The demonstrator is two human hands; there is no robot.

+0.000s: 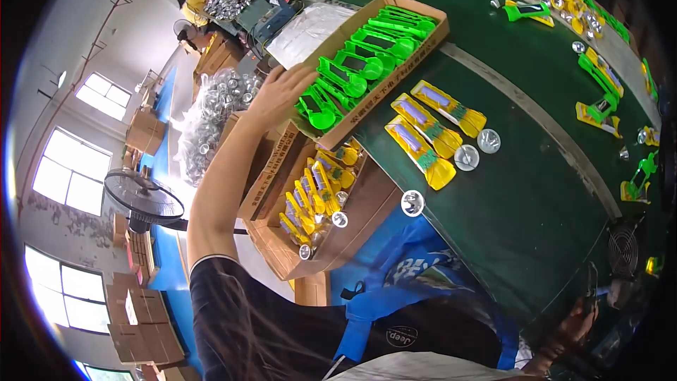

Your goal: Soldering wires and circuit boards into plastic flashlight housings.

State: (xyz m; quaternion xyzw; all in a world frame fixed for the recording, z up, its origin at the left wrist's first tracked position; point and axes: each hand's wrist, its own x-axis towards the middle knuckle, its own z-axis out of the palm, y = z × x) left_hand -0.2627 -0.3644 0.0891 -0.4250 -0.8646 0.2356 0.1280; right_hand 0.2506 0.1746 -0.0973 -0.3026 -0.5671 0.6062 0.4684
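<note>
My left hand [285, 92] reaches over the left rim of a shallow cardboard tray [395, 92], its fingers stretched out above bright green plastic parts [367, 63]. Whether the fingertips touch a part is hard to see. At the dim lower right, my right hand [580, 319] is closed round a slim dark tool [592, 283] whose kind does not show. On the green bench between them lie three yellow plastic housings [421, 152] with lilac pieces and green boards. Round silver reflectors [467, 157] rest beside them, one [412, 203] at the bench edge.
Below the tray, an open carton [282, 240] holds several yellow housings with reflectors. A clear bag of reflectors [211, 116] stands left, near a black fan [144, 201]. More green and yellow assemblies [599, 92] line the far right. Another person [194, 7] stands in back.
</note>
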